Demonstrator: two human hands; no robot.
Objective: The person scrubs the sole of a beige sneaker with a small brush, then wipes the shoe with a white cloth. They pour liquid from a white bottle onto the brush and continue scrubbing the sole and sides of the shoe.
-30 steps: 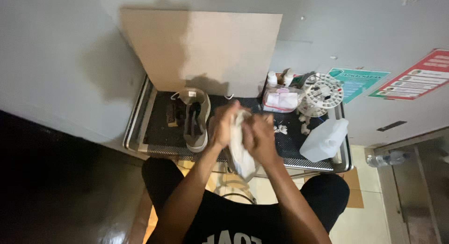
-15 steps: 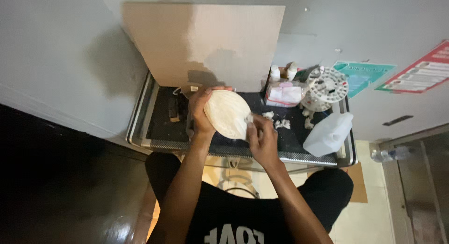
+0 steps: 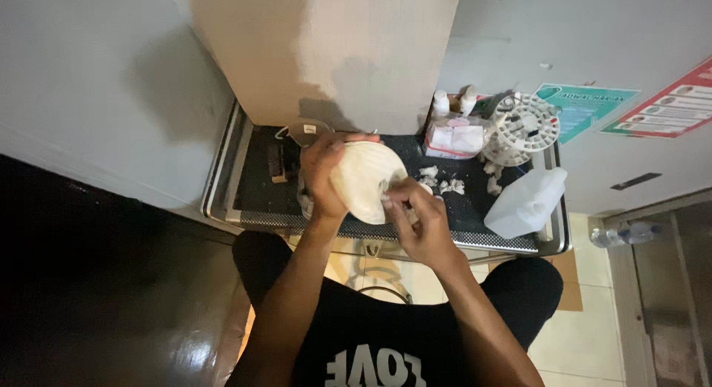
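Note:
My left hand (image 3: 320, 181) grips a shoe turned so its pale cream sole (image 3: 365, 178) faces up at me, above the black mat of a metal tray table (image 3: 222, 181). My right hand (image 3: 417, 218) has its fingertips pinched on a small white wad (image 3: 386, 202), which is pressed to the sole's lower right edge. Several more white wads (image 3: 445, 185) lie on the mat just right of my hands. The toe of a second shoe (image 3: 308, 127) shows behind the held one.
A cardboard sheet (image 3: 334, 53) leans on the wall behind the tray. On the tray are a brush (image 3: 280, 164) at the left, a pink-and-white packet (image 3: 454, 139), small bottles (image 3: 443, 102), a white round reel (image 3: 528, 124) and a white plastic jug (image 3: 528, 202) on its side at the right.
The shoe was held edge-on between both hands, then turned sole-up. My right hand has moved down to the sole's lower right edge.

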